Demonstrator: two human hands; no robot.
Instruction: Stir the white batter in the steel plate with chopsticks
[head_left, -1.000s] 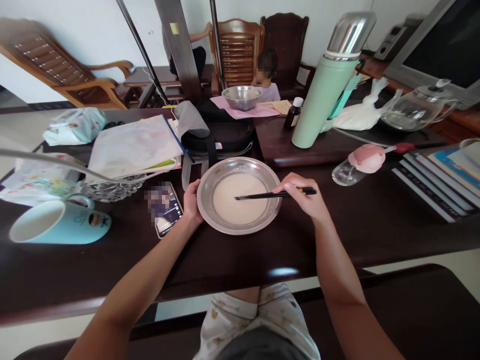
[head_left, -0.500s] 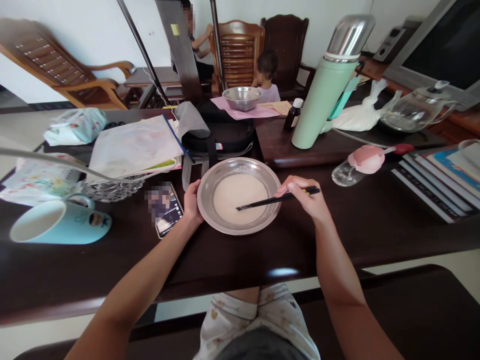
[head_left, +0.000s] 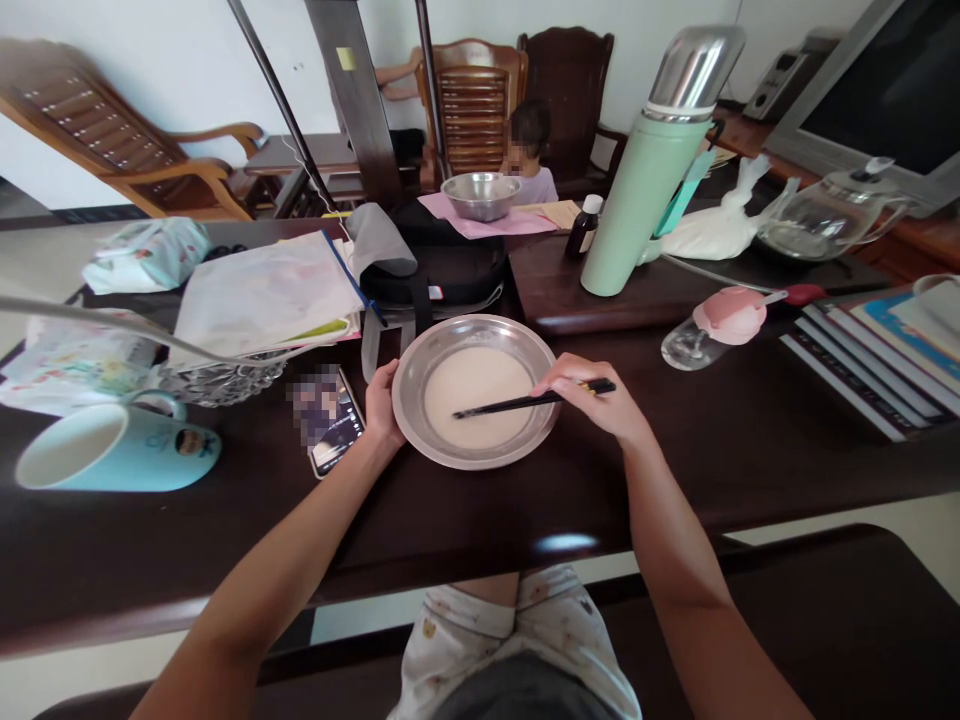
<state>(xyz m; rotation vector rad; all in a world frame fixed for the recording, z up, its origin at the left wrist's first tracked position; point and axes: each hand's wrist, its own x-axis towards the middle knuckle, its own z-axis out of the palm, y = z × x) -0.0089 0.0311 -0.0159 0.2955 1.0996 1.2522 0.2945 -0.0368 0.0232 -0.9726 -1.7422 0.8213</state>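
The fingers of the left hand (head_left: 383, 405) are mostly hidden beneath and behind the steel bowl (head_left: 480, 457), so how far they wrap under it cannot be told; that hand grasps the bowl by its left side. The right hand (head_left: 596, 402) pinches black chopsticks (head_left: 506, 403), whose tips rest at the pale liquid (head_left: 480, 385); whether they dip below its surface is hard to make out. At the upper centre, a dark post (head_left: 358, 110) covers most of a person, leaving 2 forearms (head_left: 397, 85) in sight. The phone (head_left: 339, 425), left of centre, has its screen partly pixelated, and the television (head_left: 885, 120) is cut off at the upper right. The bowl sits mid-frame on the dark table (head_left: 480, 520), round, wide-rimmed and shiny, its creamy, off-white liquid looking smooth and opaque.
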